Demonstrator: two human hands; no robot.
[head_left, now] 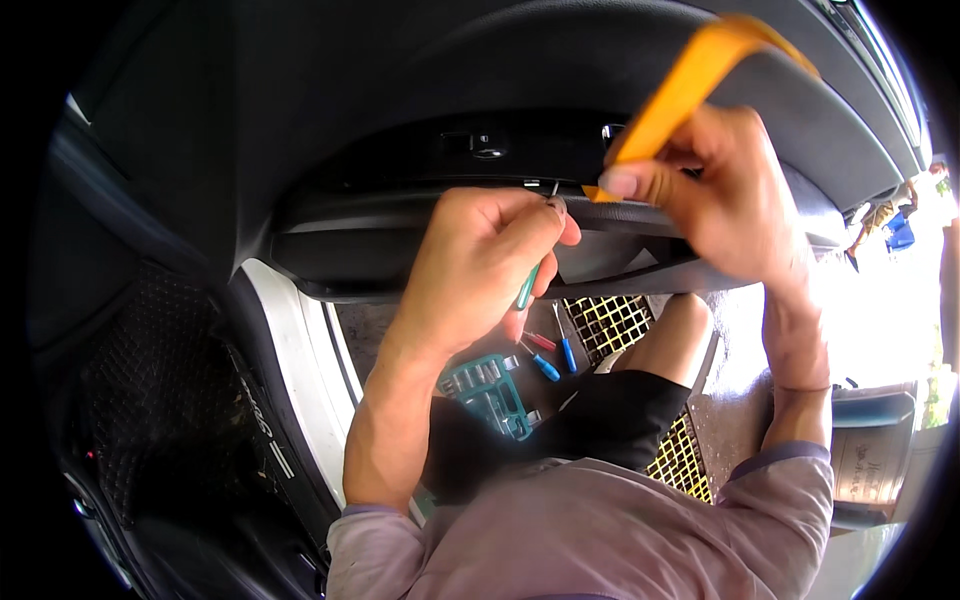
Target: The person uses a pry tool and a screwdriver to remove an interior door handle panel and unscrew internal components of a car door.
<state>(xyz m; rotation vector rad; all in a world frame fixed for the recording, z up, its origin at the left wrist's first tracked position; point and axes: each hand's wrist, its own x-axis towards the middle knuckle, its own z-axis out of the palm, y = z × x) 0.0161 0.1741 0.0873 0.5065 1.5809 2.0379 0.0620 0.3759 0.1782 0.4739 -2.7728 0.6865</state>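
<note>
Head view: left hand [485,250] pinching green-handled screwdriver [527,287], thin shaft upright, tip close to lower seam of glossy black switch panel [400,160]. Right hand [725,195] grip closed round bent orange strip [685,85], its low end at same seam, just right of shaft; whether it is wedged in, cannot tell. Panel sits on door armrest [340,245], above the open pocket. Progress, my judgement: early on; a small pale gap shows along the seam near the shaft, rest of the edge looks seated, so most of the panel remains in place. Fixings not visible. Below, on ground: blue-handled screwdrivers [545,368], red-handled tool [540,341], teal socket case [515,405] lying open, sockets inside
</note>
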